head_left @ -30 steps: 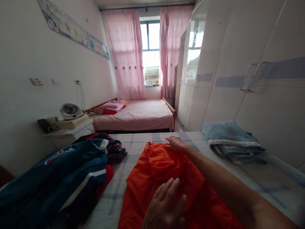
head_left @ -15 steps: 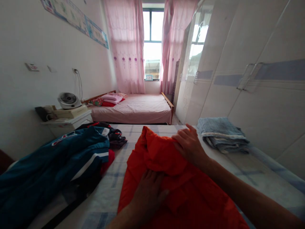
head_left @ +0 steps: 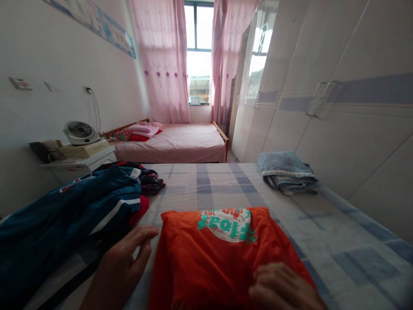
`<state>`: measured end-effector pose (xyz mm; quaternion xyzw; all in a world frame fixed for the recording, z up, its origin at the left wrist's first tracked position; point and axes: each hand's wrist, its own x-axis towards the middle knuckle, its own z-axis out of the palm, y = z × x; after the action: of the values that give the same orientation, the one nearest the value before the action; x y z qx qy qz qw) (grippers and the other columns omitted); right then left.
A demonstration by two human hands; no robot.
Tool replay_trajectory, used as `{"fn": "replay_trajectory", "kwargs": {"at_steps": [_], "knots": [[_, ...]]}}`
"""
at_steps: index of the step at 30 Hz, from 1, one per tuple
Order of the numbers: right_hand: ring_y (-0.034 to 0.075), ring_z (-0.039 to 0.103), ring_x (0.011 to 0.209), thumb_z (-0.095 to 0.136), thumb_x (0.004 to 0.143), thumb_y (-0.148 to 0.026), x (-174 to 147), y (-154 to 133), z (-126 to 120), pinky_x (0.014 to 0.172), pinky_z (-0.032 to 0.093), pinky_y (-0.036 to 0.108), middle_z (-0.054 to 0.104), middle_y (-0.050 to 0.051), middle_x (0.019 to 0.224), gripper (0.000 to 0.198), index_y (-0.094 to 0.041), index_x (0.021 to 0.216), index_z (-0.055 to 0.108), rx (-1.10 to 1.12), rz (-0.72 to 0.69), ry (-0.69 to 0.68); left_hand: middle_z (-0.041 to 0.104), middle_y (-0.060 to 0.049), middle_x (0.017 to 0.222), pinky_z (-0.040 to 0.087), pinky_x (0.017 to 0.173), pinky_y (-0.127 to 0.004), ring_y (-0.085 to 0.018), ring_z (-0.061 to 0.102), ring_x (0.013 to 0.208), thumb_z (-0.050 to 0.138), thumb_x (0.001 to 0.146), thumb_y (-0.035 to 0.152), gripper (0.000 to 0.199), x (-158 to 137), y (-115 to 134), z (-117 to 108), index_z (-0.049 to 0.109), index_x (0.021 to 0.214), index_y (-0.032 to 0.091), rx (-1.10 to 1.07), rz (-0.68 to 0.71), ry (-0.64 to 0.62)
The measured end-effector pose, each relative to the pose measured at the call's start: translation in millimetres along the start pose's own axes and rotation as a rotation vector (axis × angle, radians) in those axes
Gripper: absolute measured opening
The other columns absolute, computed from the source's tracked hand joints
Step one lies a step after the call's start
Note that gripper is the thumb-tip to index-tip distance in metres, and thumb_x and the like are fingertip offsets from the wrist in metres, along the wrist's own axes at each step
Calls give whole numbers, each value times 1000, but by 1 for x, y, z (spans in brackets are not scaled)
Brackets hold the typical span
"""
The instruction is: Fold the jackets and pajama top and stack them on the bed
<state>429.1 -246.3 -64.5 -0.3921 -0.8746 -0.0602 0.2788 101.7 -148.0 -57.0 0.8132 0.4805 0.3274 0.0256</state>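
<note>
An orange garment (head_left: 206,262), folded over with a white and green print facing up, lies on the checked bed sheet in front of me. My left hand (head_left: 125,262) is just off its left side, thumb and fingers apart, holding nothing. Over the garment's near right part is my right hand (head_left: 284,288), its fingers bent and blurred. Whether they grip the cloth cannot be made out. The garment's near end runs out of the picture.
On the left lies a dark teal garment (head_left: 106,193) with white stripes, near other dark and red clothes. Folded blue denim (head_left: 287,172) sits at the right. Beyond are a pink bed (head_left: 190,142), a small fan (head_left: 80,131) on a cabinet, and a white wardrobe (head_left: 338,142).
The garment's far part has been folded toward me, bringing the print into view. Both hands have come nearer; the left has left the cloth and moved to its left side. The view has shifted slightly.
</note>
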Motion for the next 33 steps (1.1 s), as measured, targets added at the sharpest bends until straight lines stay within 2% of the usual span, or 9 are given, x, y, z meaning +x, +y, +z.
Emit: {"fn": "replay_trajectory", "kwargs": {"at_steps": [3,6,9,13,17,23,28,31,33], "knots": [[21,59,107,52,87,-29,40,5,-16,90,50,35,64,7,116,34,-26,121,53,-109,205,118,58,-6,125,47,94,-37,-21,56,112,38,91,33,33,32,43,10,62,110,22,50,101,13],[24,39,130,47,89,-35,65,17,0,104,37,46,46,8,139,46,-25,133,43,-154,266,51,40,-7,143,34,104,-50,-28,37,131,45,89,38,42,41,68,42,50,129,27,153,254,-86],[26,28,136,44,89,-44,54,44,37,108,27,53,38,6,145,50,-27,137,40,-155,329,-144,34,-9,147,32,104,-55,-33,30,134,53,82,49,64,17,56,82,34,140,29,235,316,-144],[26,33,133,34,89,-55,14,91,72,109,29,47,39,14,143,65,-12,138,39,-169,623,-289,30,-18,147,43,97,-49,-36,35,131,52,82,50,75,-23,21,117,25,145,21,273,237,-85],[28,29,135,33,87,-58,-8,113,77,111,22,48,37,19,143,74,-4,136,39,-261,784,-244,28,-18,148,44,96,-47,-36,35,131,54,80,50,78,-33,14,122,22,145,22,268,196,-86],[30,33,133,29,86,-56,-19,129,68,105,29,52,38,22,142,73,-3,135,38,-190,1060,-84,29,-18,148,43,98,-47,-36,34,131,56,79,48,79,-30,17,120,22,145,22,251,177,-99],[33,41,127,45,75,-55,-30,143,40,104,34,45,39,26,139,85,4,135,33,156,1320,53,30,-20,147,43,97,-48,-36,33,131,54,80,47,78,-32,16,121,22,145,21,266,181,-102],[31,52,117,52,74,-55,-27,128,18,98,42,41,51,21,131,75,-6,130,44,644,1384,74,31,-19,146,43,98,-47,-35,34,131,54,80,47,76,-31,18,119,22,145,22,265,171,-101],[30,57,111,52,77,-54,-21,109,6,95,45,41,60,16,123,63,-12,124,53,1044,1310,10,32,-17,146,43,98,-47,-34,34,132,53,82,46,75,-30,19,118,22,145,23,262,163,-98]]}}
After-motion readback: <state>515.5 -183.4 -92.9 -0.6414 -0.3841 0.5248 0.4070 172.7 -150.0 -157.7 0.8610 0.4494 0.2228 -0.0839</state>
